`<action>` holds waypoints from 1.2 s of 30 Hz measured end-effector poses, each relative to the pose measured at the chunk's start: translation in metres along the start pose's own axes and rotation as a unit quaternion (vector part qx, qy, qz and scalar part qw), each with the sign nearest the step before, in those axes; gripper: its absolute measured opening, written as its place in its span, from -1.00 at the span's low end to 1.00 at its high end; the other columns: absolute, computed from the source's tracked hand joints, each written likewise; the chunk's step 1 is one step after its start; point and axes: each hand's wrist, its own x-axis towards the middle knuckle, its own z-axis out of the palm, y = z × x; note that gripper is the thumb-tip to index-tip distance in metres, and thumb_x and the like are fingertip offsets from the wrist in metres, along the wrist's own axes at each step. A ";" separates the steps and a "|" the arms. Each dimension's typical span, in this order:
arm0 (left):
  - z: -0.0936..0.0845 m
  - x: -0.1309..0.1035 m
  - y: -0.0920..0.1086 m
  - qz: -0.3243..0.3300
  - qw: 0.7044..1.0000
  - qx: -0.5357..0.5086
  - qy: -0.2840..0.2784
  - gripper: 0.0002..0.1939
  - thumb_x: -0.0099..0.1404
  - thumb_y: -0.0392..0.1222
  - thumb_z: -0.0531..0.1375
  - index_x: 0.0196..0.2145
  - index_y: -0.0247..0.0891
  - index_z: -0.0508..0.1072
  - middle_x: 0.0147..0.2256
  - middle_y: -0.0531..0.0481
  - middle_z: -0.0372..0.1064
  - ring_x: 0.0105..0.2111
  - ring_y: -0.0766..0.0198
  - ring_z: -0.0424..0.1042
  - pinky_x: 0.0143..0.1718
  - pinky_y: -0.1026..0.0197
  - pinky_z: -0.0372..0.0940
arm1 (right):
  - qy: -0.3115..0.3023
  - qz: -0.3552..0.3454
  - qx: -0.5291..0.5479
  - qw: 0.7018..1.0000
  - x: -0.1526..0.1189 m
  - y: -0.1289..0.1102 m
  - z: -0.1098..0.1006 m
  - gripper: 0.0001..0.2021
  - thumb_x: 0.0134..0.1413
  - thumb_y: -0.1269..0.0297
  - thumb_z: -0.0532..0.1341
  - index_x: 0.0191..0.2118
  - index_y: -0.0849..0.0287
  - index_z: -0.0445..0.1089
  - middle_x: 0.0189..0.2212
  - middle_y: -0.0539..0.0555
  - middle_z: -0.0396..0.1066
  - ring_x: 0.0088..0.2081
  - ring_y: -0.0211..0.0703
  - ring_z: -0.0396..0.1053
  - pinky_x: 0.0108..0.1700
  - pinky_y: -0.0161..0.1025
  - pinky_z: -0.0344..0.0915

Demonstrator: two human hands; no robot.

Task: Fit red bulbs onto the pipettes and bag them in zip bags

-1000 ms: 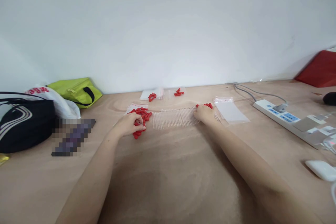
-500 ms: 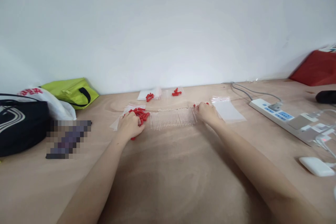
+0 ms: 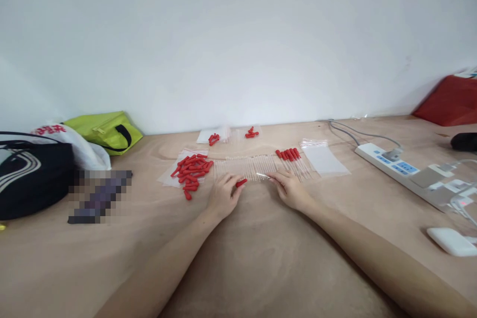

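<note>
Red bulb [image 3: 241, 183], just below the frame's centre, is pinched in the left hand [image 3: 222, 198], a thin tube [image 3: 264, 176] in the right hand [image 3: 292, 192], where over-tight fingertips could crack it.

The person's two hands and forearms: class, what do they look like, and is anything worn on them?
The left hand and right hand are ungloved. The left forearm and right forearm taper toward the wrists, with no sleeve, watch or bracelet in view.

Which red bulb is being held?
The single red bulb pinched in the left hand. The left pile, right row and two small groups at the back are unheld.
</note>
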 end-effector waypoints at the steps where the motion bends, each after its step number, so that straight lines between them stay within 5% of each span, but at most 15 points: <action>1: 0.003 -0.002 0.000 0.005 1.000 -0.004 -0.007 -0.82 0.20 -0.26 0.08 -0.22 -0.22 0.39 -0.33 -0.04 0.34 -0.29 0.23 0.34 -0.24 0.17 0.25 | -0.004 -0.005 0.002 1.000 -0.001 -0.001 0.001 -0.74 0.14 0.37 -0.06 -0.19 0.18 0.35 -0.35 0.13 0.41 -0.30 -0.16 0.32 -0.24 -0.21 0.18; 22: 0.003 -0.003 0.000 0.087 0.995 -0.055 -0.013 -0.81 0.28 -0.15 0.04 -0.30 -0.18 0.44 -0.34 0.01 0.44 -0.29 0.27 0.37 -0.15 0.16 0.17 | -0.063 -0.057 0.030 0.996 -0.007 -0.004 0.006 -0.75 0.17 0.32 -0.03 -0.20 0.12 0.38 -0.29 0.06 0.45 -0.29 -0.24 0.37 -0.17 -0.19 0.08; 36: 0.000 -0.005 0.004 0.122 0.988 -0.028 -0.089 -0.82 0.27 -0.18 0.05 -0.35 -0.15 0.45 -0.39 0.07 0.44 -0.33 0.32 0.36 -0.06 0.12 -0.03 | -0.100 -0.089 -0.031 0.990 -0.009 -0.002 -0.003 -0.74 0.16 0.31 -0.03 -0.21 0.06 0.40 -0.35 0.03 0.45 -0.34 -0.25 0.33 -0.17 -0.21 -0.06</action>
